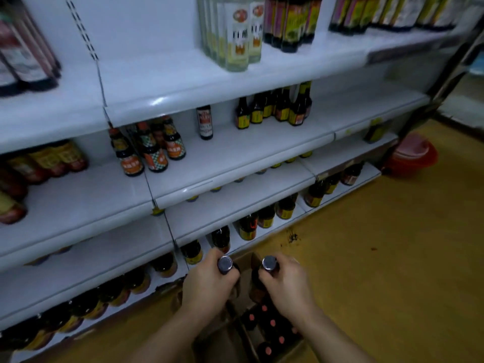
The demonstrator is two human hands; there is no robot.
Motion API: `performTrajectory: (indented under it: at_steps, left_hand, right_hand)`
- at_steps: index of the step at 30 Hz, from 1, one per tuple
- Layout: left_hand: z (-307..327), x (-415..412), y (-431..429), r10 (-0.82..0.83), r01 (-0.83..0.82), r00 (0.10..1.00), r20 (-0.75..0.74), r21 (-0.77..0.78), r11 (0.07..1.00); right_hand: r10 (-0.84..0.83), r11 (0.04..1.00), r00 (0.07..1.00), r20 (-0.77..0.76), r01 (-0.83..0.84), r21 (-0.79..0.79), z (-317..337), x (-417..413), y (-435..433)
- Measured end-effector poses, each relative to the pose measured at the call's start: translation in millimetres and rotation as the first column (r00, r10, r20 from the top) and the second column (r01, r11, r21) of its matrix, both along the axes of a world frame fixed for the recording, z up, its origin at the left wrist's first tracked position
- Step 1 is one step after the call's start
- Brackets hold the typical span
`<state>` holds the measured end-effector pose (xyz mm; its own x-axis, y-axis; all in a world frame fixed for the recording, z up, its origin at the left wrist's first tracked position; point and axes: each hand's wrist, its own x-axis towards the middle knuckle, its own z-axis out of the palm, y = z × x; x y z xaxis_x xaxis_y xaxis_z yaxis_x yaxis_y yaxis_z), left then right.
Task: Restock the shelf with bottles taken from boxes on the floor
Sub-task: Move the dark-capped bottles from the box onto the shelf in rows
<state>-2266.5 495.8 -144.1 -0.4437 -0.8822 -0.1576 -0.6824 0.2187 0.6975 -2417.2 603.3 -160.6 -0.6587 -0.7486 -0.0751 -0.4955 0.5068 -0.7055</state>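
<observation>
Snugly inside curled fingers (230, 279), two bottles (225, 263)

One wide-angle head-worn view looks forward and steeply down from close above, shelves (235, 145) filling left and far, floor (392, 258) at right.

My left grip (209, 282) curls round the neck of a dark glass bottle with a silver cap (225, 263), and my right grip (289, 284) holds a second dark silver-capped bottle (269, 263) the same way. Both hang over an open brown cardboard box (245, 262) of red-capped dark bottles (272, 323) on the yellow floor (366, 258), just before the white metal shelf (230, 205).
</observation>
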Motion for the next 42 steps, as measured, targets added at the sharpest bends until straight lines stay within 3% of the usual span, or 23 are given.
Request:
performTrajectory:
  at_steps: [7,15,24,42]
  left_hand:
    - [55.1,3.2,-2.8,-0.016,0.019,1.000,0.023,-0.140,0.990]
    - [117.4,6.9,-11.9,-0.051,0.023,0.990,-0.130,-0.206,0.978]
    - [186.1,8.7,-15.8,-0.084,0.028,0.981,-0.173,-0.301,0.953]
    - [176.6,44.4,-29.3,-0.021,-0.047,0.959,-0.282,-0.233,0.971]
  right_hand:
    - [0.062,0.997,0.992,-0.109,-0.067,-0.048,55.5,5.4,-4.7]
    - [0.109,0.986,0.975,-0.194,-0.131,-0.102,122.9,2.9,-17.2]
    - [0.130,0.971,0.960,-0.247,-0.173,-0.162,195.7,3.0,-22.4]
    - [0.205,0.959,0.952,-0.228,-0.242,-0.150,211.5,22.3,-35.5]
